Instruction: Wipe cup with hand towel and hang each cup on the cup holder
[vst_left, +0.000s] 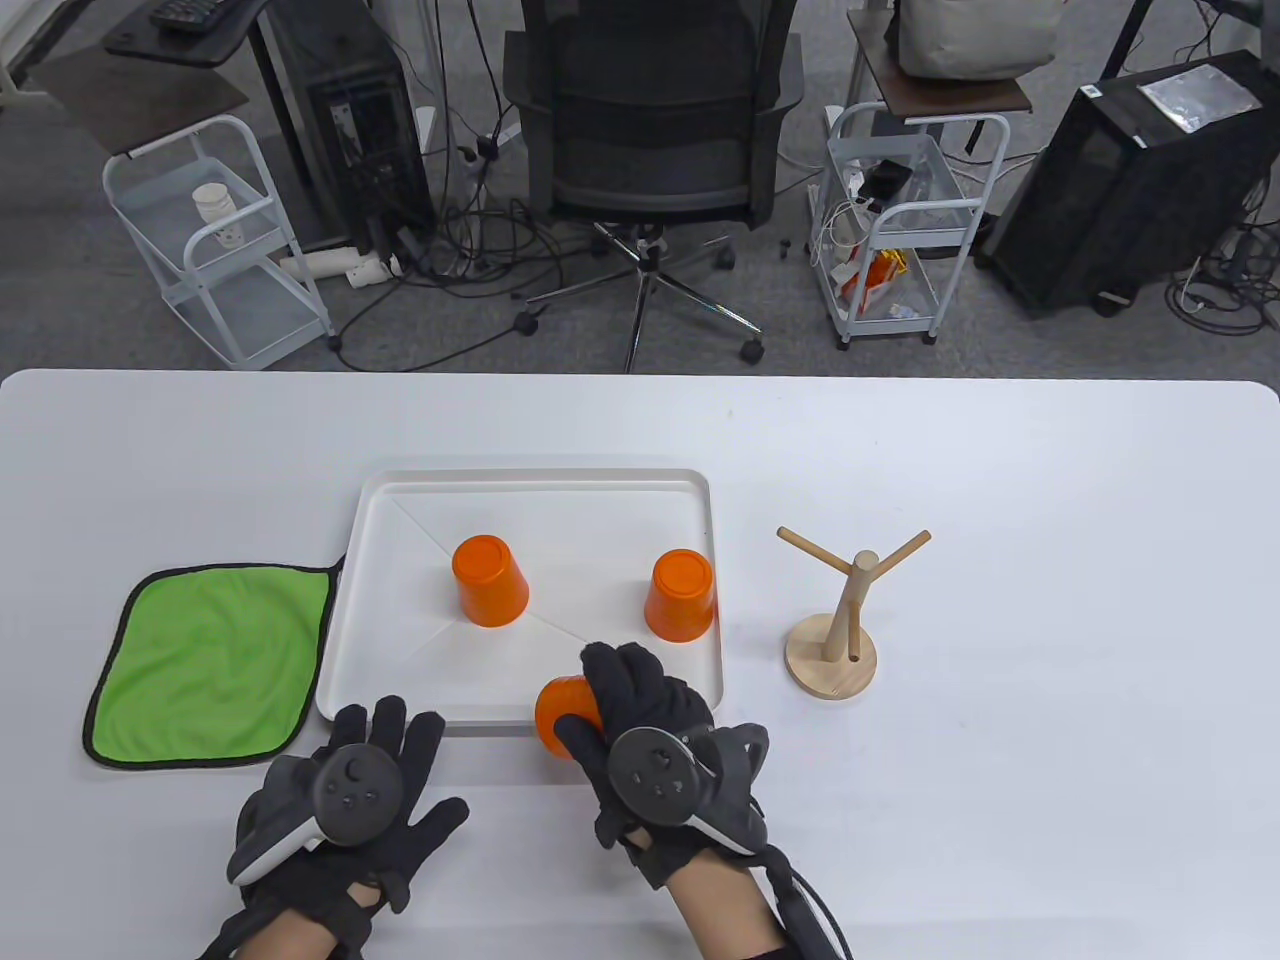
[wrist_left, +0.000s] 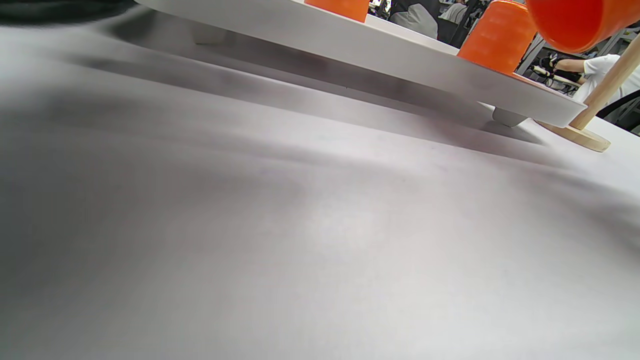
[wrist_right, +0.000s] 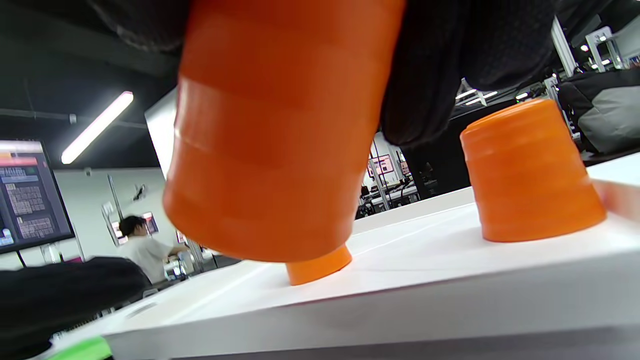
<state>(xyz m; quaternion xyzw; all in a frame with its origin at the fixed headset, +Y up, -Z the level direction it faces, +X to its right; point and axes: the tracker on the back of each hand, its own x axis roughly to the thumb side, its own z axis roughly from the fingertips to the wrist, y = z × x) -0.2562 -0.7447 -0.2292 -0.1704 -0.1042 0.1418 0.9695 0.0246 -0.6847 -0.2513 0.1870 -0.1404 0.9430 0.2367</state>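
My right hand (vst_left: 600, 715) grips an orange cup (vst_left: 560, 715) lifted over the near edge of the white tray (vst_left: 540, 485); the cup (wrist_right: 280, 130) fills the right wrist view with gloved fingers (wrist_right: 425, 75) round it. Two more orange cups stand upside down on the tray, one at the left (vst_left: 488, 580) and one at the right (vst_left: 681, 595). My left hand (vst_left: 385, 740) rests flat on the table with fingers spread, just below the tray's near left corner. A green hand towel (vst_left: 210, 660) lies left of the tray. The wooden cup holder (vst_left: 838, 620) stands right of it with bare pegs.
The white table (vst_left: 1050, 700) stretches wide to the right of the holder. Beyond its far edge stand an office chair (vst_left: 650, 130), two white wire carts (vst_left: 215, 240) and computer towers on the floor.
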